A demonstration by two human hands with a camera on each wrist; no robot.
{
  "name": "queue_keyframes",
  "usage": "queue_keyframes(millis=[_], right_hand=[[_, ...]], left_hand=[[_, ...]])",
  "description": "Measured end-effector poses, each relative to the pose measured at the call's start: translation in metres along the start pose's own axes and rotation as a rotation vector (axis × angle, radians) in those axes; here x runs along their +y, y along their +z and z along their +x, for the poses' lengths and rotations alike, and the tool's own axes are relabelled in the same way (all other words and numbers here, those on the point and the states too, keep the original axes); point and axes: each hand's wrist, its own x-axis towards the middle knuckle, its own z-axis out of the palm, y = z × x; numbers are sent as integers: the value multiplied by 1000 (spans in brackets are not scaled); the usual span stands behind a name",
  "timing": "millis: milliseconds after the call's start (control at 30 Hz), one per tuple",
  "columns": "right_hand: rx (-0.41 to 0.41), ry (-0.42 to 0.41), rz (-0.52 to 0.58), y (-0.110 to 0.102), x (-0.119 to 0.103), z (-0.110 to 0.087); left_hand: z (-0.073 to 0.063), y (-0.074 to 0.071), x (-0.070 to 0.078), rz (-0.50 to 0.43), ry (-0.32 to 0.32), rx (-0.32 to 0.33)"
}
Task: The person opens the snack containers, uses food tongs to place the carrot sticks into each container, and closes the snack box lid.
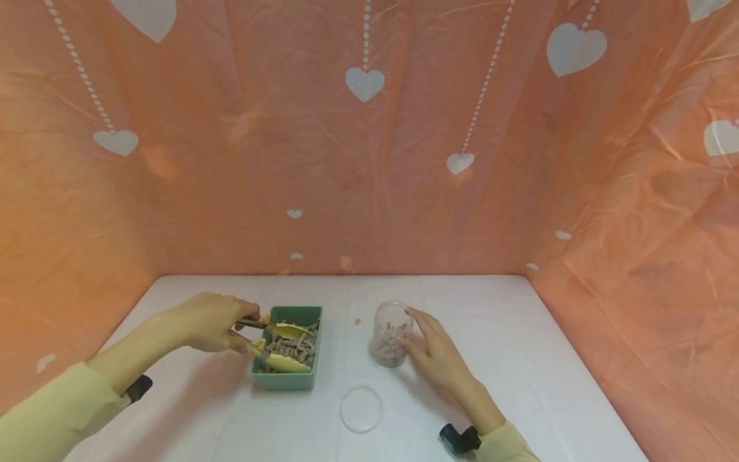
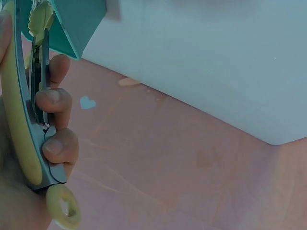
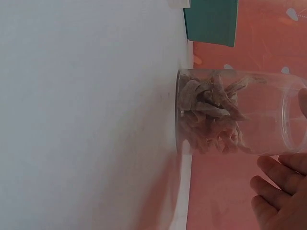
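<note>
My left hand (image 1: 210, 321) grips a pair of tongs (image 1: 288, 364) with yellow scalloped tips. The tips stand apart inside a green box (image 1: 284, 382), over greyish-brown dried strips (image 1: 291, 348). Seen from the left wrist, the fingers wrap round the tongs' yellow and metal handles (image 2: 19, 120), with a yellow ring (image 2: 64, 207) at their end. To the right, a clear jar (image 3: 261, 115) stands upright on the table, its lower part filled with similar strips (image 3: 211, 110). My right hand (image 1: 435, 353) holds this jar near its open rim, thumb on the near side.
A clear ring-shaped lid or band (image 1: 361, 409) lies on the white table (image 1: 277, 430) in front of the jar. One small crumb (image 1: 357, 321) sits between box and jar. An orange cloth with white hearts (image 1: 323, 160) rises behind and at both sides.
</note>
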Motion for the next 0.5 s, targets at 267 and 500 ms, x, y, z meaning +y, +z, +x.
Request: queue_keyframes(millis=[267,500], right_hand=[[-2,-9,13,0,0,-1],[1,-14,11,0,1,0]], left_hand=[[-4,0,-1,10,26,34],[-7,-1,0,19,29,63]])
